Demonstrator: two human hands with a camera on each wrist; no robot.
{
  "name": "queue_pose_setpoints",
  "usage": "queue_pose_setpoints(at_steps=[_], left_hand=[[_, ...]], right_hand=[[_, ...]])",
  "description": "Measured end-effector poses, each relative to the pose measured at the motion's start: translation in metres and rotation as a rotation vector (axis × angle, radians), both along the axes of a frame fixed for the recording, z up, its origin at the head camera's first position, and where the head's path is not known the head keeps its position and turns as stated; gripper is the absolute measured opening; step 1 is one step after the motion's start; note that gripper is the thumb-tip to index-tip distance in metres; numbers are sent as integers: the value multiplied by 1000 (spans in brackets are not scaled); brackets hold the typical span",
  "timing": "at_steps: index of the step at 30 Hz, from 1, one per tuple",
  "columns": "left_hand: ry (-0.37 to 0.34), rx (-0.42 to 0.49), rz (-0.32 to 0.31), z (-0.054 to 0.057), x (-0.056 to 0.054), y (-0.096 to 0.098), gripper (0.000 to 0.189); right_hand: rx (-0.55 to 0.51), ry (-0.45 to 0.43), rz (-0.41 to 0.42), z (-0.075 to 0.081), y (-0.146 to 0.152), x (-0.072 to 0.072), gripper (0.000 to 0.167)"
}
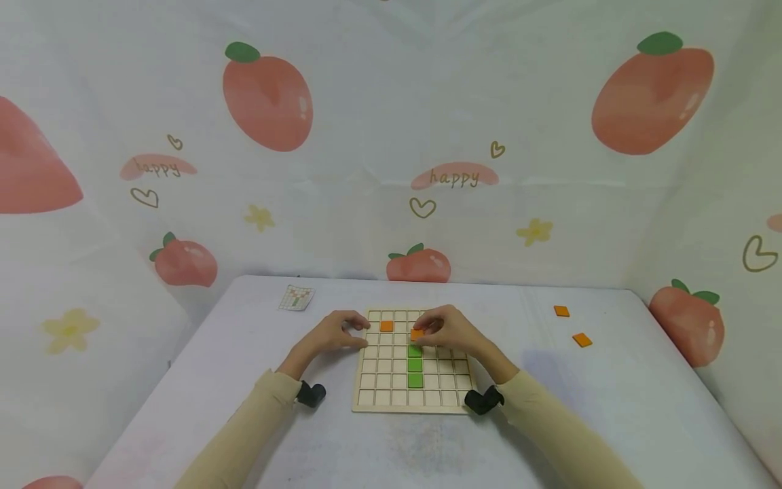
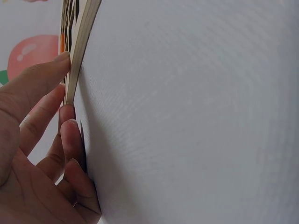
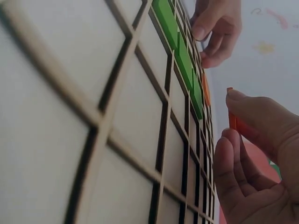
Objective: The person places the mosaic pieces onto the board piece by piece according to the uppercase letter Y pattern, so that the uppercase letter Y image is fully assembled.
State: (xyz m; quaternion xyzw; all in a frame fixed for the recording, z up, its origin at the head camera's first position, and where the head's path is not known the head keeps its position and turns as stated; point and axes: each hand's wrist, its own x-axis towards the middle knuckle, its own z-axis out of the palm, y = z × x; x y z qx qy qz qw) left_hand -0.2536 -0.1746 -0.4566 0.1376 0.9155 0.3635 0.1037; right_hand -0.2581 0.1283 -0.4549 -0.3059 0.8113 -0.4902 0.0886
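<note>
A wooden grid board (image 1: 373, 397) lies flat on the table. Three green tiles (image 1: 415, 365) form a column in its cells, and an orange tile (image 1: 387, 326) sits in a cell near the far left. My right hand (image 1: 449, 328) pinches another orange tile (image 3: 232, 109) between thumb and fingertips, just over the board beyond the green column. In the right wrist view this tile stands on edge in the grip. At the board's left edge, my left hand (image 1: 334, 333) rests thumb and fingertips against the rim, thumb and forefinger spread apart.
Two loose orange tiles (image 1: 561, 311) lie on the table to the right. A small paper card (image 1: 296, 298) with a coloured grid pattern is at the far left. Behind the table hangs a fruit-printed cloth (image 1: 360, 136).
</note>
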Motion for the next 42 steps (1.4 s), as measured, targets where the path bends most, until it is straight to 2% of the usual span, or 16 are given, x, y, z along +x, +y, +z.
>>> queue_pose_setpoints(at_steps=[5, 15, 22, 29, 42], left_hand=[[1, -2, -4, 1, -1, 0, 34], [-9, 11, -15, 2, -3, 0, 32], [-2, 9, -8, 1, -5, 2, 32], [-12, 11, -2, 1, -7, 1, 32], [0, -20, -2, -1, -7, 1, 33]], right_hand=[[-3, 18, 3, 2, -11, -3, 21], [40, -7, -5, -1, -25, -10, 20], [79, 0, -17, -1, -30, -12, 19], [75, -5, 9, 2, -31, -14, 19], [99, 5, 16, -3, -36, -15, 18]])
